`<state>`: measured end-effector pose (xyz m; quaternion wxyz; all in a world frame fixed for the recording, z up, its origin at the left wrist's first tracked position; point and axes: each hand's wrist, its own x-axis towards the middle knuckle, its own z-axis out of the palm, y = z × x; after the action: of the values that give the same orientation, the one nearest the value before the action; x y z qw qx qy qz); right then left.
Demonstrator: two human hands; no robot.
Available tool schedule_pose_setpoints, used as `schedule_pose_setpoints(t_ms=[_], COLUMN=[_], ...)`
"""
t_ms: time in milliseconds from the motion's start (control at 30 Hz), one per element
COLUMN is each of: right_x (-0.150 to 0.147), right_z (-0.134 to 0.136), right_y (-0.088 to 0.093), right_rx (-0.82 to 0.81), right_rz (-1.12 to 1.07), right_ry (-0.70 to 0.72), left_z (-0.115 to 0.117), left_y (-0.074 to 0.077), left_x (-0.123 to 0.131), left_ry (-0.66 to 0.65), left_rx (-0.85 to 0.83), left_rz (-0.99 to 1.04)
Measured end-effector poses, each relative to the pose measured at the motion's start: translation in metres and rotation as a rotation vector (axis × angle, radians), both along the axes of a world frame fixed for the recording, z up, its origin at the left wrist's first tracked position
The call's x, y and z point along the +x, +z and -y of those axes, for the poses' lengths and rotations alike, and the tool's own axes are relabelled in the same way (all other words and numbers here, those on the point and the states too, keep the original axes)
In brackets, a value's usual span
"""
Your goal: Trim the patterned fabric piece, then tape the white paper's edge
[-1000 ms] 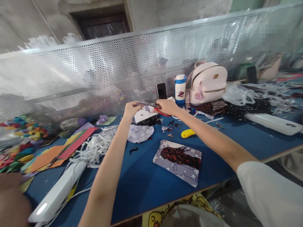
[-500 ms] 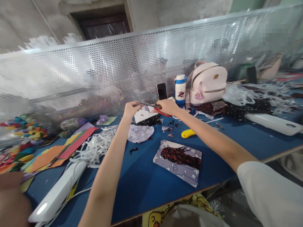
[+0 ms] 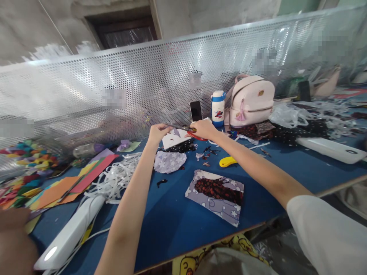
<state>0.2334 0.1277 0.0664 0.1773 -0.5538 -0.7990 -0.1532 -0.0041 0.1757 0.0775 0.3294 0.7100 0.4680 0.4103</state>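
Observation:
Both my arms reach far across a blue table [image 3: 177, 214]. My right hand [image 3: 203, 128] is closed on red-handled scissors [image 3: 191, 133], whose blades point left toward my left hand. My left hand [image 3: 158, 133] pinches the edge of a white card with patterned fabric [image 3: 175, 139], held just above the table. Below the hands lie a lilac flowered fabric scrap [image 3: 169, 160] and small dark cuttings [image 3: 207, 154]. Closer to me rests a lilac fabric-covered card with a dark red floral patch [image 3: 215, 194].
A yellow utility knife [image 3: 228, 161] lies right of the cuttings. Phone [image 3: 195, 110], bottle [image 3: 218, 107] and pink backpack [image 3: 251, 100] stand against a perforated metal screen [image 3: 143, 84]. White paper strips [image 3: 116, 177], coloured paper [image 3: 65, 187] and a white lamp [image 3: 69, 233] lie left; another lamp [image 3: 329, 149] right.
Almost nothing differs; my hands stay at the card with the scissors, shifting only slightly. Something blurred at the lower left edge has moved a little.

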Motion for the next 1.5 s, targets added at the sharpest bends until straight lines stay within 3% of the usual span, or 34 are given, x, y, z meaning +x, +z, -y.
schedule_pose_setpoints(t_ms=[400,1167,1500], right_x=[-0.002,-0.0013,-0.0003], right_z=[0.0035,0.0024,0.0044], right_y=[0.0002,0.0017,-0.0013], right_rx=[0.0,0.015,0.05], right_rz=[-0.018,0.017,-0.022], right_ry=[0.057,0.003,0.05], left_z=[0.0019,-0.001,0.0034], left_y=[-0.0003,-0.0005,0.0003], left_x=[0.0018,-0.0016,0.0016], left_ry=[-0.03,-0.002,-0.024], left_rx=[-0.007,-0.012,-0.021], left_rz=[0.003,-0.017,0.002])
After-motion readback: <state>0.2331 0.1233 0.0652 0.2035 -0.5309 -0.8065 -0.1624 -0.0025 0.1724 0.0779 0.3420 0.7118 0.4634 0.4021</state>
